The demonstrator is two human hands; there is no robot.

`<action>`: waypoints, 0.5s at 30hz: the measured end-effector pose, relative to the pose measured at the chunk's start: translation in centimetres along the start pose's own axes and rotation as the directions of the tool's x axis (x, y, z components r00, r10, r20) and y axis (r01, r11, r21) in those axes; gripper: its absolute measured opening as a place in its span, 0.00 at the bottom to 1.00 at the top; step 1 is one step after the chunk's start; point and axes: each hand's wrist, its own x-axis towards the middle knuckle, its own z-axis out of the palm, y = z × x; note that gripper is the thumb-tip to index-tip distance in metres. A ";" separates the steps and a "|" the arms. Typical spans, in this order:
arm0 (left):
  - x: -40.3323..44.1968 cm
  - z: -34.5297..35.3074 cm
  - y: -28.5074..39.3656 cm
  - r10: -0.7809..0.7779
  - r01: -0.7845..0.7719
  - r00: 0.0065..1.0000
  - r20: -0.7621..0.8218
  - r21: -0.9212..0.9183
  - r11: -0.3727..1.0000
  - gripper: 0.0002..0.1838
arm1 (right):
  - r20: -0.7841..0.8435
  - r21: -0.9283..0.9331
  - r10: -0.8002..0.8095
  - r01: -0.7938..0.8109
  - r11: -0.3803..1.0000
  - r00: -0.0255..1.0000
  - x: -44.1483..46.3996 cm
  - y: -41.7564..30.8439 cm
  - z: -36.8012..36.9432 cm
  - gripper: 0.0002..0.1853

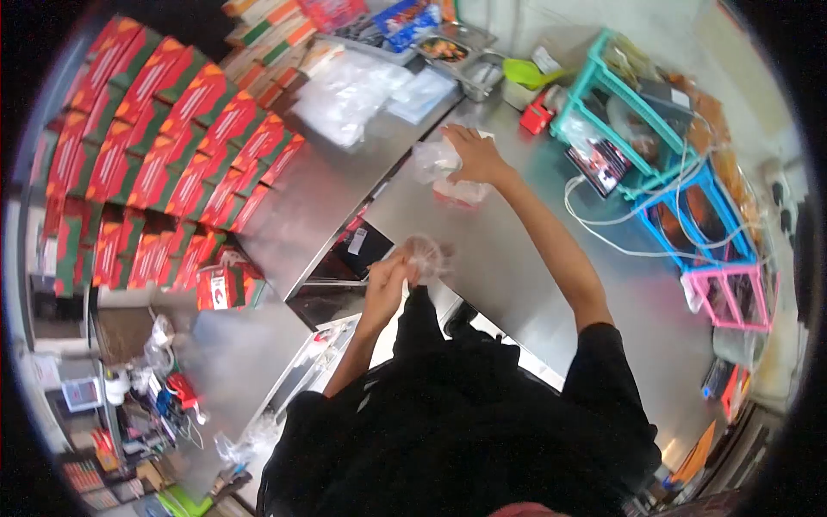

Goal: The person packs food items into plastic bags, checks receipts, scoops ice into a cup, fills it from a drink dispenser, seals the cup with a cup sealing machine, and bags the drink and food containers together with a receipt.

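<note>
My left hand (388,283) is closed on a clear, round plastic piece (426,256), which looks like a lid or a shallow cup. It is held just in front of my body, over the table's edge. Farther off, my right hand (475,157) reaches over the metal table (508,258) with its fingers stretched out. Under and beside those fingers lies crumpled clear plastic (433,161). A small red-and-white packet (460,195) rests just below that palm. Whether the right fingers press on the plastic is hard to see.
Stacked red-and-green boxes (164,129) fill the left side. Clear plastic bags (349,99) lie on the far counter, near metal food trays (444,50). Along the right stand a teal basket (603,95), a blue rack (702,220) and a pink rack (732,297), with a white cable (594,226) before them.
</note>
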 end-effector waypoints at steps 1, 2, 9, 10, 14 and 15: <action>-1.1 -1.2 0.0 0.015 -0.015 1.000 -0.026 -0.020 1.000 0.09 | 0.052 -0.072 0.023 -0.019 0.997 0.998 0.7 0.9 2.0 0.22; -2.1 -2.4 0.6 0.044 -0.042 0.993 -0.109 0.019 0.999 0.09 | 0.178 -0.083 0.079 -0.065 0.994 0.981 1.9 1.7 3.6 0.20; -12.7 -11.8 6.1 0.026 -0.016 0.735 -0.677 0.020 1.000 0.14 | 0.101 0.452 -0.099 0.044 0.891 0.990 5.2 -8.0 0.9 0.18; -14.5 -13.2 6.5 0.025 -0.056 0.667 -0.744 -0.016 0.998 0.14 | 0.219 0.480 -0.065 -0.049 0.876 0.973 5.7 -13.9 -2.4 0.18; -23.0 -19.6 7.6 0.255 -0.183 0.359 -0.898 0.200 0.963 0.15 | -0.059 0.753 -0.097 0.108 0.649 0.994 6.2 -29.1 -3.7 0.17; -25.2 -21.0 8.3 0.254 -0.209 0.310 -0.916 0.195 0.958 0.15 | -0.024 0.780 -0.105 0.084 0.620 0.994 6.3 -32.2 -3.6 0.22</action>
